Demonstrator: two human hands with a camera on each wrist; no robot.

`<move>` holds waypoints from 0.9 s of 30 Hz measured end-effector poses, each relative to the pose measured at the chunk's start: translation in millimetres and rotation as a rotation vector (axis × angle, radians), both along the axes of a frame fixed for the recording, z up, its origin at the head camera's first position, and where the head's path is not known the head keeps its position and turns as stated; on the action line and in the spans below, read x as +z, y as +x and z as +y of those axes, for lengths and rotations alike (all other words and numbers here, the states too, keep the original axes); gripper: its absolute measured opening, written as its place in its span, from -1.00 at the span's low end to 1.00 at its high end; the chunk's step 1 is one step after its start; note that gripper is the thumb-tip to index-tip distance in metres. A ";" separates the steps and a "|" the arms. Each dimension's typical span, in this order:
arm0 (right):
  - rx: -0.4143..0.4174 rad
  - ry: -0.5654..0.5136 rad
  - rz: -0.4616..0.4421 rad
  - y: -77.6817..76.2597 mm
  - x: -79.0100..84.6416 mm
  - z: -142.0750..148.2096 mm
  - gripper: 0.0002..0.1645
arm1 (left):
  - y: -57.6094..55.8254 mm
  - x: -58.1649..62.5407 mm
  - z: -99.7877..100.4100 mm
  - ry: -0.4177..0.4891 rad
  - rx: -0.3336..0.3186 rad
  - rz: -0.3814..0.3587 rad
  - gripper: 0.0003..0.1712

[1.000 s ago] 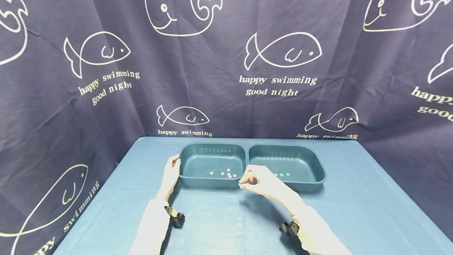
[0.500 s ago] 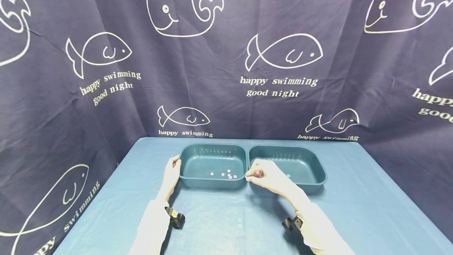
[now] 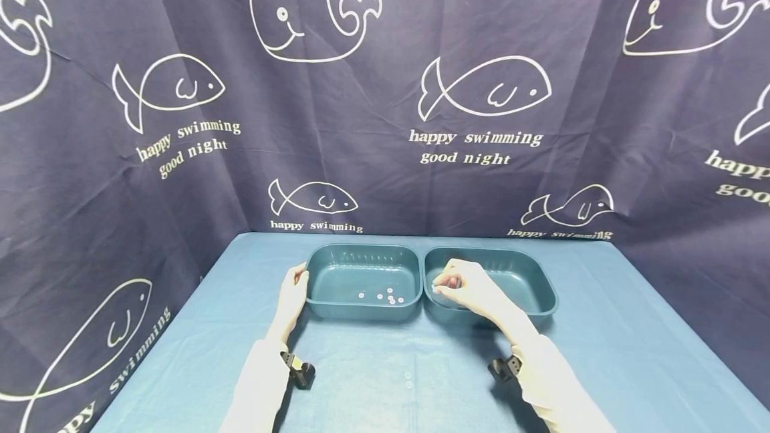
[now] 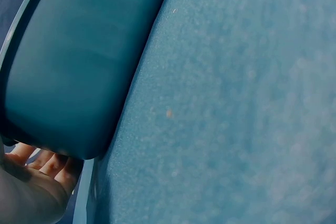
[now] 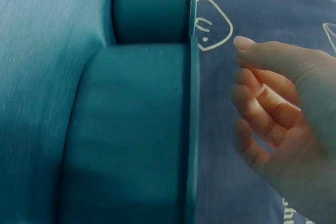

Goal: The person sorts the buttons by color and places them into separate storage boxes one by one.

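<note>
My left hand (image 3: pixel 293 289) holds the left end of a teal bin (image 3: pixel 363 310); in the left wrist view its fingers (image 4: pixel 52 166) lie against that bin's end wall. Inside the bin lie several small pale discs (image 3: pixel 379 297). My right hand (image 3: pixel 469 284) is over the left part of a second teal bin (image 3: pixel 535 286), thumb and index finger together. A tiny light-blue disc (image 3: pixel 434 286) shows at those fingertips. From the right wrist, the right hand (image 5: pixel 283 103) is above the rim with other fingers curled, and the disc is hidden.
Two pale, see-through discs (image 3: pixel 408 379) lie on the blue tablecloth (image 3: pixel 355 366) in front of the bins. The bins stand side by side near the table's back. A dark curtain (image 3: pixel 385 99) with white fish drawings hangs behind.
My right hand has moved right and away from me, from the front rim between the bins to over the right bin. My left hand has stayed at the left bin's end.
</note>
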State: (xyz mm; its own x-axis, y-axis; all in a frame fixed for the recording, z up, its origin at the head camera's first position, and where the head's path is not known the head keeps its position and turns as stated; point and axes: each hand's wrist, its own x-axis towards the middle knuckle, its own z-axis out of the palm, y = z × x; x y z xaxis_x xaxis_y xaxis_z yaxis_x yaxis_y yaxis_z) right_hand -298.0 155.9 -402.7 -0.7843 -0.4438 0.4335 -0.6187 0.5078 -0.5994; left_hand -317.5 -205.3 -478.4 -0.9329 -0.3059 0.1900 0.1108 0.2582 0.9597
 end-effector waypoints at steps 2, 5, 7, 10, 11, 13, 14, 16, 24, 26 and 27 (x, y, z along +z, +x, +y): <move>-0.023 0.004 -0.006 -3.6 -1.0 3.3 -0.88 | 0.0 0.0 -0.3 0.000 0.000 -0.001 -0.60; -0.054 0.003 -0.018 -9.0 -3.5 9.1 -0.89 | 0.2 0.2 -0.4 -0.001 -0.001 -0.002 -0.60; -0.079 0.007 -0.015 -12.1 -5.1 12.6 -0.89 | 0.4 0.3 -0.3 0.000 -0.002 -0.001 -0.60; -0.115 0.026 0.008 -16.5 -7.6 17.7 -0.90 | 0.7 0.8 -0.1 -0.001 -0.002 0.006 -0.60; -0.123 0.033 0.015 -18.0 -8.7 19.5 -0.90 | 0.8 1.0 -0.1 -0.003 -0.002 0.008 -0.60; -0.137 0.047 0.025 -20.7 -11.1 22.5 -0.90 | 0.7 1.2 -0.2 -0.008 0.001 0.009 -0.60; -0.141 0.049 0.025 -22.0 -12.3 23.9 -0.90 | 0.8 1.3 -0.3 -0.012 0.003 0.009 -0.60; -0.151 0.051 0.025 -24.4 -14.5 26.5 -0.90 | 1.0 1.2 -0.4 -0.015 0.005 0.006 -0.60; -0.175 0.076 0.033 -31.7 -19.5 33.7 -0.90 | -0.1 -0.4 -0.3 -0.007 0.003 0.009 -0.60; -0.174 0.078 0.031 -33.5 -20.8 35.9 -0.90 | 0.1 -0.2 0.0 -0.006 0.004 0.014 -0.61; -0.174 0.082 0.030 -34.7 -21.9 37.0 -0.91 | 0.3 -0.1 0.1 -0.004 0.004 0.016 -0.61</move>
